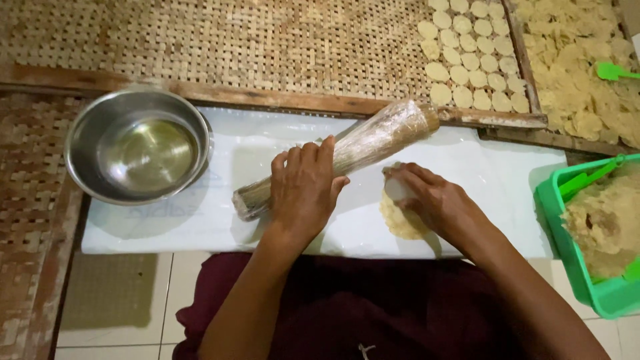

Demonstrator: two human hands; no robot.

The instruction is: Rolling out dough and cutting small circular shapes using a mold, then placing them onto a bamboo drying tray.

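Fingers, left: the left hand [303, 189] is lying across the middle of the long plastic-wrapped wooden rolling pin [340, 157], fingers [312, 155] curling loosely over its top, palm pressing down.
Fingers, right: the right hand [433, 200] is pinching narrow around a small pale round cutter [398, 189], pressing it onto the thin flat yellowish sheet of dough [400, 220].
Rolling pin: it is lying aslant at frame centre, one end pointing to the lower left, the other reaching the upper right, touching the wooden frame edge [280, 100].
Dough sheet: it is lying just right of centre on the white plastic sheet [507, 180] covering the floor, partly hidden under the right hand.
Bowl: a round shiny steel bowl [137, 147] is sitting at the left, on the white sheet's corner.
Woven tray: a bamboo drying mat [233, 40] is filling the top, rows of small pale dough discs [467, 60] lying at its upper right.
Tub: a green plastic tub [587, 267] of crumbly dough is sitting at the right edge.
Scraps: a pile of yellowish dough offcuts [567, 60] is lying at the upper right.
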